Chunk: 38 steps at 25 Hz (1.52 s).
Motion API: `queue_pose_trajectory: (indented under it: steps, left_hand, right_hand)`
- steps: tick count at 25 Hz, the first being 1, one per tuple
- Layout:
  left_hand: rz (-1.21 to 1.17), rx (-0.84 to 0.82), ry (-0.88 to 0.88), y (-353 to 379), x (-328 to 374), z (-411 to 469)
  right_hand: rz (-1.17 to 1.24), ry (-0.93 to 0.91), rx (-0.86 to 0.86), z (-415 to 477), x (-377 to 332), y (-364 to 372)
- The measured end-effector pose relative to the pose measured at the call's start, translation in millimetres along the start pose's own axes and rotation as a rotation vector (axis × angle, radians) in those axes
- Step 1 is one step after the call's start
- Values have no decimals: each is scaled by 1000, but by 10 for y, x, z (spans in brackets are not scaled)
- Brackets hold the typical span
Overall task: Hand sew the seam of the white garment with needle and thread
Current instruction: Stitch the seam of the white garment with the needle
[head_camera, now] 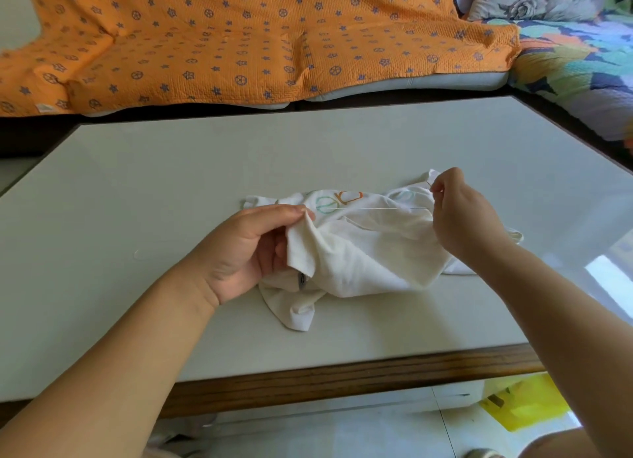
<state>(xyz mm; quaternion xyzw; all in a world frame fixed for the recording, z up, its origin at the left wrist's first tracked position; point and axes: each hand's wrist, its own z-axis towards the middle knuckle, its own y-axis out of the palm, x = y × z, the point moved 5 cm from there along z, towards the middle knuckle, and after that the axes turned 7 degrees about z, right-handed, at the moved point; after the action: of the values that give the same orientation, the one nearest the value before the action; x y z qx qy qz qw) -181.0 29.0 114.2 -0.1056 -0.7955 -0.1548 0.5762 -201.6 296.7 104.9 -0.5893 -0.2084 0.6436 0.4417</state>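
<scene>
You're mid-stitch, on the pull-through, by my read. Your L hand [253,252] pinches a raised fold of the white garment [359,259], thumb on top and fingers curled under the edge. The rest of the cloth lies bunched on the table [171,169], below and to the R of that grip.

Your R hand [462,214] is lifted above the far end of the cloth. Thumb and forefinger are pressed together on a thin sliver that looks like the needle [430,185], tho it's too small to be sure. The thread [376,208] runs nearly straight btw the two grips, from just past your L fingertips to just below the R pinch, so there's little slack left.

Can't tell how many stitches are in, since the seam is hidden in the fold.

Next, probably: ease off once the thread snugs, w/o puckering the cloth. Then bring the needle back beside the L pinch and enter the seam close to where the thread exits. Hold the fold firm w/ L.
</scene>
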Motion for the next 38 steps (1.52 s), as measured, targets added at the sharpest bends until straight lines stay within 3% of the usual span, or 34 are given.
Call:
queue_pose_trajectory:
  steps: [7, 11, 13, 16, 20, 29, 38]
  left_hand:
    - [-118, 42, 18, -70, 48, -5]
    - [59, 17, 53, -27, 40, -1]
    - [131, 0, 84, 54, 43, -27]
    - [196, -47, 107, 198, 56, -70]
    - [227, -39, 90, 219, 53, -86]
    - [533, 69, 167, 146, 98, -103]
    - [670, 74, 226, 141, 147, -161]
  right_hand:
    - [-20, 87, 4, 32, 204, -3]
    - [15, 69, 50, -15, 58, -97]
    - [165, 5, 125, -153, -258, -201]
    - [409, -156, 5, -592, -818, -157]
    - [477, -226, -179, -988, -996, 53]
    - [515, -285, -80, -912, -910, 97]
    - [482, -308, -158, -846, -877, -11]
